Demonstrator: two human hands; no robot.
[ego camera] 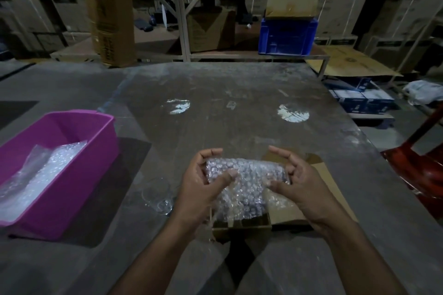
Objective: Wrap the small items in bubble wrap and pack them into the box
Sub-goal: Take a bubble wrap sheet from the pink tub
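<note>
Gripping bubble-wrapped bundle [244,179] — both hands, over box [242,225].

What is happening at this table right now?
A person holds a bubble-wrapped bundle between both hands over an open cardboard box on the grey table. The left hand grips one end with its thumb across the wrap, and the right hand pinches the other end. What is inside the wrap cannot be seen. A clear drinking glass lies unwrapped beside the left hand, and a purple tub at the left holds more bubble wrap.
</note>
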